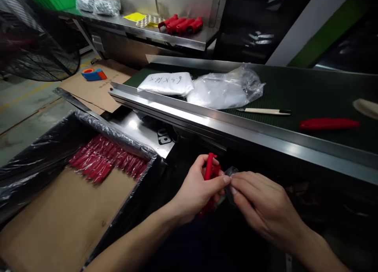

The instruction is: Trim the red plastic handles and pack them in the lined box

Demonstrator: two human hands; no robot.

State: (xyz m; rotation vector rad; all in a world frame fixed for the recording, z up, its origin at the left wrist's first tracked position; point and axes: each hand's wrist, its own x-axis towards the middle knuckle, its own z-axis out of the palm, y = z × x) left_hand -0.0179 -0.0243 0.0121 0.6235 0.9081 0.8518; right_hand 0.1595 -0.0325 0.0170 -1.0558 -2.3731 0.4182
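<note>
My left hand is closed around a red plastic part, held upright in front of the conveyor's metal edge. Its lower portion shows beneath my fingers; the rest is hidden by the hand. A small clear plastic bag bunches between my two hands. My right hand pinches this bag, its fingertips touching my left thumb. To the left, a carton lined with black plastic holds rows of bagged red parts on brown cardboard.
On the dark green conveyor belt lie packs of clear bags, a thin pale-handled tool and a red part. Several red parts rest on the shelf behind. A tape dispenser and fan are at left.
</note>
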